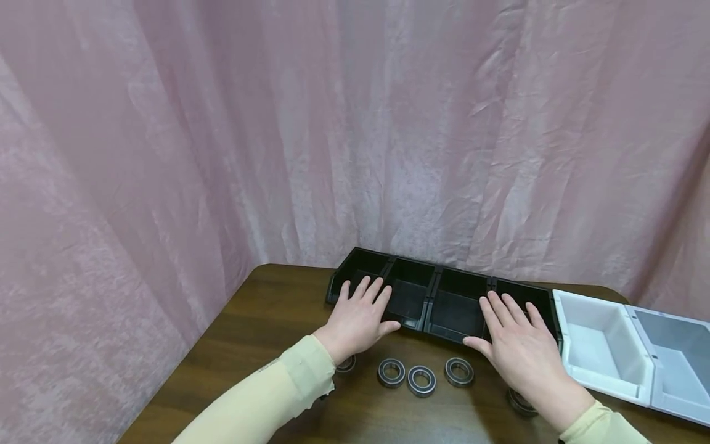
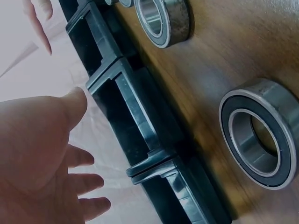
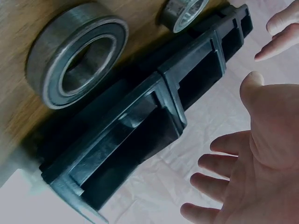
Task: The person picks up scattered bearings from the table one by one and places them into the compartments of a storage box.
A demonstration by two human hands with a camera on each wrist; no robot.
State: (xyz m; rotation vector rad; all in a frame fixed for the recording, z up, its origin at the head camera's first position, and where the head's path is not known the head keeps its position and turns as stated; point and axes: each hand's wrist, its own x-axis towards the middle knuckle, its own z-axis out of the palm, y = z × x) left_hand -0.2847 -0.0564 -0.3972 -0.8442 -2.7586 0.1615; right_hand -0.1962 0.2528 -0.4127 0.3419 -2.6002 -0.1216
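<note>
My left hand [image 1: 355, 319] is over the left part of a row of black bins [image 1: 430, 293], its fingers spread and nothing in it. Over the right end of the row, my right hand [image 1: 521, 348] is likewise spread and holds nothing. Several ball bearings lie flat on the table in front of the bins. One bearing [image 1: 383, 377] sits beside a second bearing [image 1: 412, 383], and a third bearing [image 1: 449, 374] lies to their right. My left wrist partly covers another bearing [image 1: 347, 366]; my right wrist partly covers one more bearing [image 1: 519, 404].
White bins [image 1: 650, 370] adjoin the black row on the right. All stand on a brown wooden table [image 1: 266, 314]. A pink curtain [image 1: 388, 135] hangs behind the table's back edge and down its left side.
</note>
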